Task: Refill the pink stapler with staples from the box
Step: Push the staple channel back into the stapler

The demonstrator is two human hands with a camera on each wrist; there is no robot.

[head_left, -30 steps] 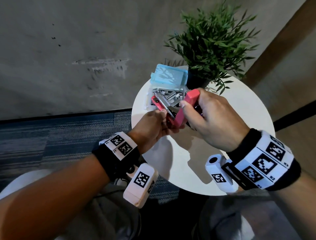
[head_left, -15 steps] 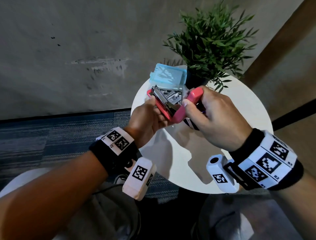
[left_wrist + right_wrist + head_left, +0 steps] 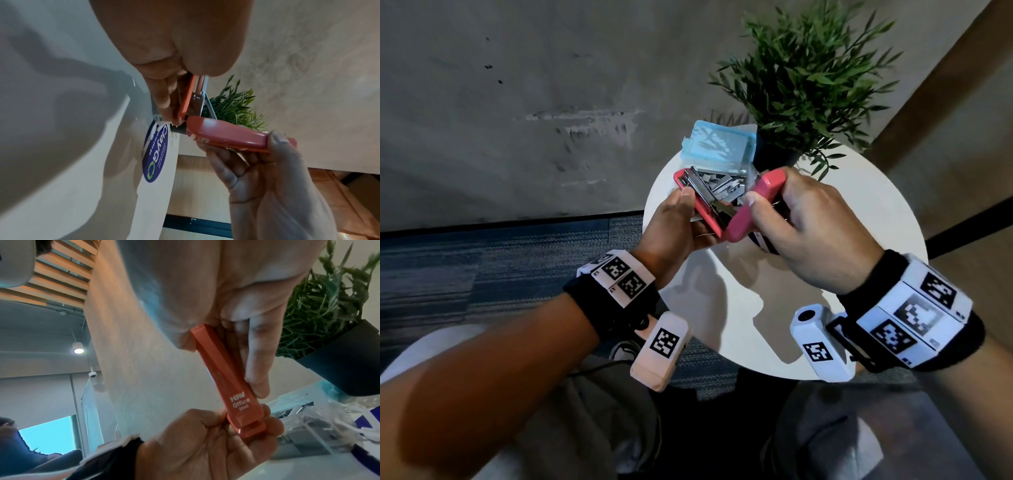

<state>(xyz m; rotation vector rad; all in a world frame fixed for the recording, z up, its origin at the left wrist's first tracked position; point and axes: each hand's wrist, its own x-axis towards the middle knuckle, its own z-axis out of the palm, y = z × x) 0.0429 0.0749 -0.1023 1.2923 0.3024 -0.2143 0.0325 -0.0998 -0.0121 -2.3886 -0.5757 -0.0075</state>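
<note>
We see the pink stapler (image 3: 736,219) hinged open above the table (image 3: 859,212), left hand (image 3: 674,226) gripping its base, right hand (image 3: 808,233) gripping its lid, before the open box (image 3: 717,145) holding staples (image 3: 722,186).

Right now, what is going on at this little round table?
A person is holding a pink stapler swung open above a white round table. The left hand grips the base with the metal staple channel, and the right hand holds the pink top cover folded back. Behind the stapler sits an open box of staples with its pale blue lid up, beside a potted plant. Whether staples are already in the channel cannot be told.
</note>
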